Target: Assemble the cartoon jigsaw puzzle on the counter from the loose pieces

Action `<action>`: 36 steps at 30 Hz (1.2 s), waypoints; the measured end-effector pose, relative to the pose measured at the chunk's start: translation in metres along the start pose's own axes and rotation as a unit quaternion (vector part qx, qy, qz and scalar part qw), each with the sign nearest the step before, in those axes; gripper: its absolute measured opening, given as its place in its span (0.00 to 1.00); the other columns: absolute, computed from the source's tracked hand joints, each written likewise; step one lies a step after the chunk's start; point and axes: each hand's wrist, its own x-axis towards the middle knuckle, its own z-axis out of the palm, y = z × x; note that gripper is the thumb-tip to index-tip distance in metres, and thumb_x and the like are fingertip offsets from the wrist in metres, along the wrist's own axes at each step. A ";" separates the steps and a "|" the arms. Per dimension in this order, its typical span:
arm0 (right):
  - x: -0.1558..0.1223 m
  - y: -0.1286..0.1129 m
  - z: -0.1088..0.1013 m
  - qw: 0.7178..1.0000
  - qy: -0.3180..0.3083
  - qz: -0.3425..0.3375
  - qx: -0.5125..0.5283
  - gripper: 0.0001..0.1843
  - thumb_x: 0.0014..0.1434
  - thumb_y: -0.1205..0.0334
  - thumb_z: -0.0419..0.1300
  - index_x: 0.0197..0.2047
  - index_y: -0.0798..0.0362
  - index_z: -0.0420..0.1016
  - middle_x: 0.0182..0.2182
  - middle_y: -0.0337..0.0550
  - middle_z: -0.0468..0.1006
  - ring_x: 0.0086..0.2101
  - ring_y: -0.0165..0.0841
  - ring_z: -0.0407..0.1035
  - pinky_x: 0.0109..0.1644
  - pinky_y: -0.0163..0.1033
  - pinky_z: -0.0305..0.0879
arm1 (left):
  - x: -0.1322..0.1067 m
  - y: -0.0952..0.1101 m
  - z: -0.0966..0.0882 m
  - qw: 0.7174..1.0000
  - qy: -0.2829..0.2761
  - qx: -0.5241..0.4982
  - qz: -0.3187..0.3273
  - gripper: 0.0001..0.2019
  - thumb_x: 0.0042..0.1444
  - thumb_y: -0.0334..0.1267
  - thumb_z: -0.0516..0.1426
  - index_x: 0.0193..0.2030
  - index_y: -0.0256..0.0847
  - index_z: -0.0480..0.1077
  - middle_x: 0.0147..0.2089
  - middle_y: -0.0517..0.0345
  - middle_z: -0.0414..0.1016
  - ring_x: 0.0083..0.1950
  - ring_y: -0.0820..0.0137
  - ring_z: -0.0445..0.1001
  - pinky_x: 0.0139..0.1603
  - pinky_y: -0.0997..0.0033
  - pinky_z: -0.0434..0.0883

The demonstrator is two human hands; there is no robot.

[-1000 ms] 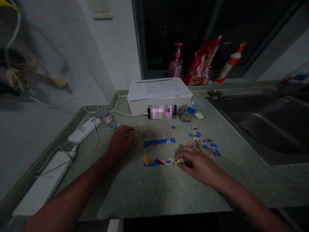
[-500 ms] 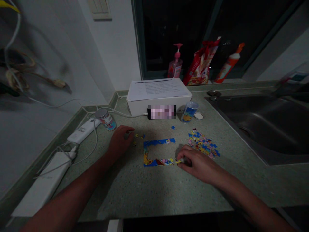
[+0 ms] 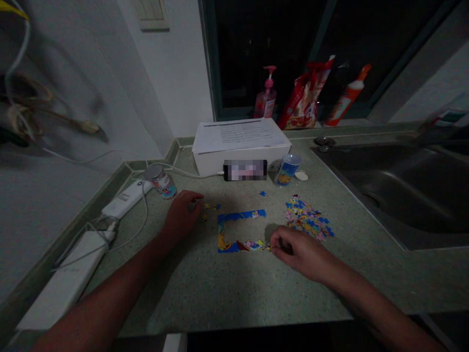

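Now, right grip [image 3: 301, 253] pinched on a jigsaw piece [image 3: 271, 247], left grip [image 3: 182, 216] curled, contents unclear.

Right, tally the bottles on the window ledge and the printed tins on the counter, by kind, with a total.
Pink pump bottle: 1
Orange-capped bottle: 1
Printed tins, a metal-topped one and a blue one: 2
Total: 4
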 end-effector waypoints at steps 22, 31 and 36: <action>0.010 -0.001 0.012 0.995 0.040 0.034 0.082 0.07 0.64 0.65 0.60 0.37 0.49 0.80 0.29 0.38 0.80 0.30 0.33 0.72 0.34 0.37 0.63 | 0.000 0.001 -0.001 1.000 -0.006 0.000 0.004 0.09 0.63 0.37 0.57 0.45 0.41 0.79 0.43 0.51 0.80 0.44 0.59 0.79 0.51 0.53 0.77; 0.010 0.002 0.015 0.996 0.055 0.025 0.063 0.07 0.64 0.69 0.61 0.37 0.49 0.79 0.29 0.38 0.79 0.29 0.32 0.70 0.34 0.37 0.63 | 0.000 0.002 -0.001 1.000 -0.002 -0.005 0.002 0.10 0.63 0.38 0.57 0.46 0.41 0.79 0.43 0.51 0.80 0.44 0.59 0.79 0.52 0.52 0.77; 0.010 0.001 0.014 0.996 0.061 0.016 0.055 0.07 0.64 0.68 0.61 0.38 0.49 0.79 0.31 0.39 0.79 0.30 0.33 0.71 0.35 0.38 0.65 | 0.000 0.002 -0.001 1.000 -0.006 -0.004 -0.003 0.09 0.63 0.37 0.58 0.45 0.43 0.79 0.44 0.52 0.80 0.45 0.59 0.80 0.53 0.53 0.78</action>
